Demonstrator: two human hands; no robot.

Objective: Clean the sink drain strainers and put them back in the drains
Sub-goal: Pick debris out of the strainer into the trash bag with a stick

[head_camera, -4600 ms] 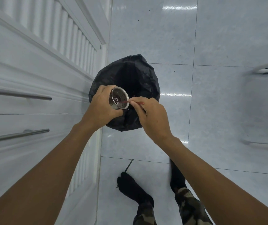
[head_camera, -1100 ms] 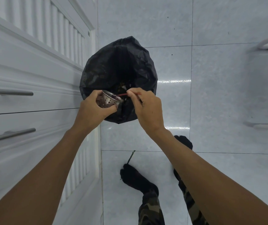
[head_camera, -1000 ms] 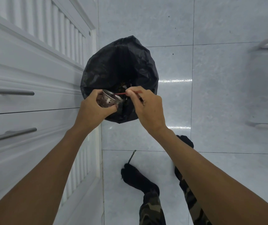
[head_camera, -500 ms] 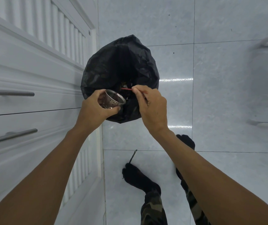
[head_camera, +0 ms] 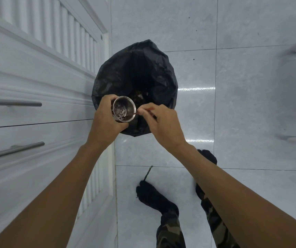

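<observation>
Strainer [head_camera: 124, 109] in left hand [head_camera: 106, 120], above the bin bag [head_camera: 136, 72]; thin stick [head_camera: 148, 109] in right hand [head_camera: 163, 126], just right; drawers [head_camera: 18, 111] further left.

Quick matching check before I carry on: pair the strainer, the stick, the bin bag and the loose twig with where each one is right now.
Things:
1 strainer
2 stick
3 bin bag
4 twig

Places:
A pinched in the right hand
B lying on the floor by the feet
C standing open beside the cabinet
D gripped in the left hand

Pairs: 1-D, 2-A, 3-C, 4-B
</observation>
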